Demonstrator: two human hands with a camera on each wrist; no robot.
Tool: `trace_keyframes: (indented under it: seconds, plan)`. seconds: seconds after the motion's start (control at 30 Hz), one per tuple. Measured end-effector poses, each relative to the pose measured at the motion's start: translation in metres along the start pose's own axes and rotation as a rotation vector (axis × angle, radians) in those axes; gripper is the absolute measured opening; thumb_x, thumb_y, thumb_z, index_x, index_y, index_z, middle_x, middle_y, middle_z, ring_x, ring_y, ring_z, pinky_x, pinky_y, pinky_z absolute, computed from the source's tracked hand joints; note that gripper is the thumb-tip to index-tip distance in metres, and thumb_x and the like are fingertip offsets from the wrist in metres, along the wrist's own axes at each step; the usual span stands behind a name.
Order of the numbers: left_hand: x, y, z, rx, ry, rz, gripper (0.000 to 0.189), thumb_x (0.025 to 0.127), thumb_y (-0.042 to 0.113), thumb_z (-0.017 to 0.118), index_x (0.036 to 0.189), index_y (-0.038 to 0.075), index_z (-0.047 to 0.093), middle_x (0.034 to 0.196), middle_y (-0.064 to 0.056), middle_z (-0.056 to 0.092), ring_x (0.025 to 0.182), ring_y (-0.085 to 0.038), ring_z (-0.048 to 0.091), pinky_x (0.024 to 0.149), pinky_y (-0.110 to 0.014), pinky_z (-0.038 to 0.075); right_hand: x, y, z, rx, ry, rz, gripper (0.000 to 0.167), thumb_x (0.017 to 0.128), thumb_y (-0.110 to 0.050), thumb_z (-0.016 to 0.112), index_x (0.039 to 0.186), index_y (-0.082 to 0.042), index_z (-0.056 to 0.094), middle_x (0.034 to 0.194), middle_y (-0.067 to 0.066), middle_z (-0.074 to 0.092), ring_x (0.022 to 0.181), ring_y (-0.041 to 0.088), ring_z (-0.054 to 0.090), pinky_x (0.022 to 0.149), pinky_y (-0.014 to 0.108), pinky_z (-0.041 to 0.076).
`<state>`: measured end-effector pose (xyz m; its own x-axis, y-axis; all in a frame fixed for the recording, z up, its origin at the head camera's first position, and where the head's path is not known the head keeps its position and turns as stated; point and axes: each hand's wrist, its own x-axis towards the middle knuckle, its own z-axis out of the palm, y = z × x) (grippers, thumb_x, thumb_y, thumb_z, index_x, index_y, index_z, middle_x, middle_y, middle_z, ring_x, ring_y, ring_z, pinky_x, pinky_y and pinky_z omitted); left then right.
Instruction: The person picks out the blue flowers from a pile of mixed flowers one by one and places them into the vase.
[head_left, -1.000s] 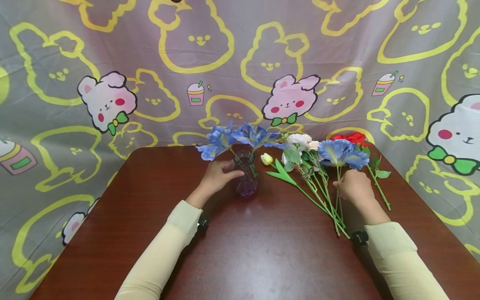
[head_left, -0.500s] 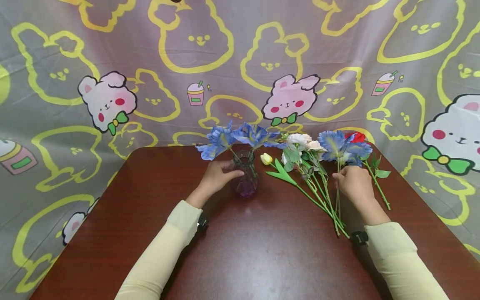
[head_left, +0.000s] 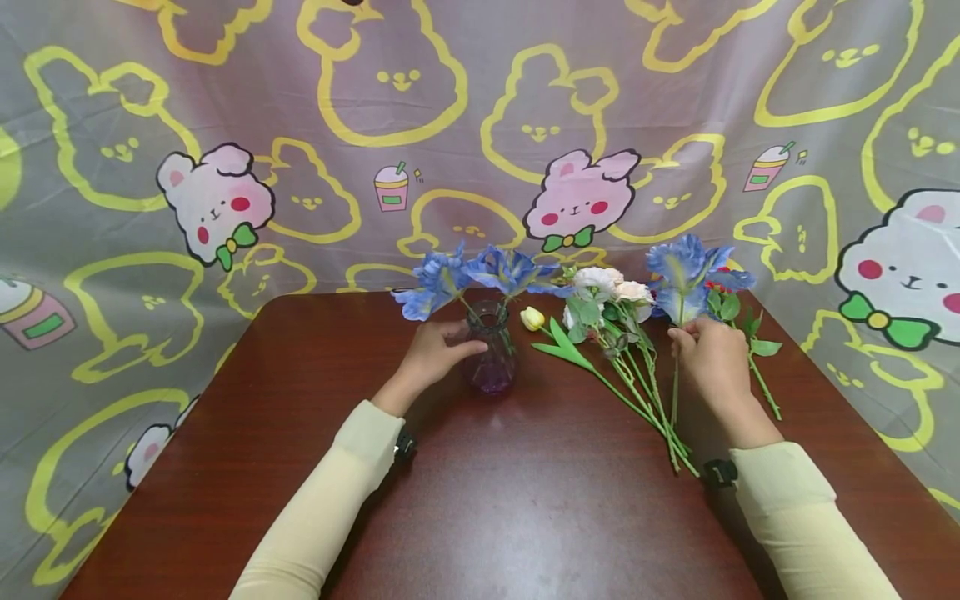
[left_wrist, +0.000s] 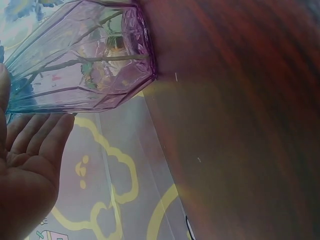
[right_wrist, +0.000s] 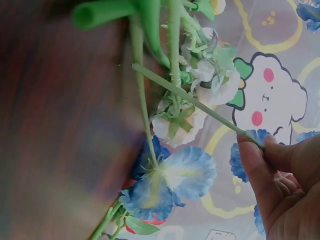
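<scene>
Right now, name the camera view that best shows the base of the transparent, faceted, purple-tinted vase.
Left wrist: the purple base looms large, its rim clear and a thin greenish stem reaching it. Head: small and dark against the brown table. Right wrist: none of it.

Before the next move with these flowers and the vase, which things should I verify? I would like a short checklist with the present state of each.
1. Vase upright on the table: ok.
2. Left hand holding the vase: ok.
3. Right hand pinching a stem: ok.
4. Stem free of the neighbouring blue flower: cannot tell; their stems overlap in the right wrist view.
5. Stem above the vase: not ok; it is off to the right.
</scene>
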<state>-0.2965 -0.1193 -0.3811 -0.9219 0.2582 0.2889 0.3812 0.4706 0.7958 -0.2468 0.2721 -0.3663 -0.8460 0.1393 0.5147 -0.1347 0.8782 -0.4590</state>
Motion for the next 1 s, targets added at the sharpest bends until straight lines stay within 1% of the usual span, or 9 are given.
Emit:
trace_keyframes:
  seconds: [0.17,0.3,0.47,0.63,0.8,0.9,1.0]
  plan:
    - [0.0,0.001,0.0,0.009,0.0,0.006,0.044,0.081,0.031,0.08,0.114,0.003,0.072,0.113,-0.012,0.069,0.103,-0.023,0.066,0.086,-0.037,0.053,0.002,-0.006,-0.003,0.021,0.031,-0.015,0.022,0.094,-0.013,0.065,0.082,0.005,0.067,0.069,0.017,0.068,0.066,0.042,0.062,0.062,0.053,0.045]
    - [-0.001,0.003,-0.001,0.013,-0.007,-0.004,0.045,0.082,0.031,0.08,0.115,0.002,0.071,0.114,-0.013,0.068,0.104,-0.025,0.066,0.087,-0.038,0.053,0.004,-0.015,-0.006,0.034,0.063,-0.028,0.023,0.095,-0.014,0.065,0.081,0.003,0.068,0.068,0.016,0.069,0.064,0.039,0.062,0.059,0.049,0.044]
    - [-0.001,0.004,0.0,0.02,-0.008,0.001,0.044,0.083,0.031,0.079,0.116,0.002,0.071,0.113,-0.012,0.069,0.103,-0.025,0.066,0.087,-0.038,0.053,0.006,-0.034,-0.01,0.073,0.146,-0.102,0.019,0.091,-0.01,0.069,0.079,0.005,0.068,0.067,0.017,0.068,0.061,0.038,0.063,0.057,0.048,0.043]
    - [-0.001,0.003,0.0,0.046,-0.018,0.015,0.049,0.085,0.033,0.076,0.121,0.001,0.067,0.118,-0.014,0.067,0.105,-0.026,0.065,0.088,-0.038,0.053,0.006,-0.053,-0.013,0.113,0.215,-0.159,0.014,0.088,-0.005,0.07,0.078,0.005,0.068,0.067,0.017,0.068,0.06,0.036,0.064,0.057,0.048,0.042]
    - [-0.001,0.003,0.001,0.047,-0.03,0.019,0.05,0.087,0.033,0.075,0.124,0.001,0.065,0.121,-0.015,0.065,0.108,-0.026,0.064,0.089,-0.038,0.052,0.004,-0.071,-0.016,0.137,0.278,-0.242,0.013,0.086,-0.004,0.072,0.078,0.006,0.068,0.067,0.018,0.068,0.061,0.037,0.065,0.056,0.05,0.045]
    - [-0.002,0.003,0.001,0.047,-0.034,0.037,0.048,0.087,0.031,0.074,0.124,0.001,0.065,0.12,-0.014,0.066,0.107,-0.025,0.065,0.088,-0.037,0.053,0.001,-0.083,-0.018,0.168,0.285,-0.272,0.012,0.086,-0.004,0.072,0.079,0.005,0.069,0.067,0.016,0.068,0.059,0.032,0.066,0.056,0.044,0.046]
    - [-0.002,0.004,0.0,0.055,-0.033,0.057,0.045,0.088,0.03,0.074,0.122,0.002,0.067,0.118,-0.013,0.067,0.106,-0.024,0.065,0.088,-0.037,0.053,-0.002,-0.095,-0.019,0.188,0.285,-0.291,0.012,0.087,-0.006,0.072,0.079,0.003,0.07,0.064,0.011,0.067,0.056,0.025,0.063,0.053,0.037,0.043]
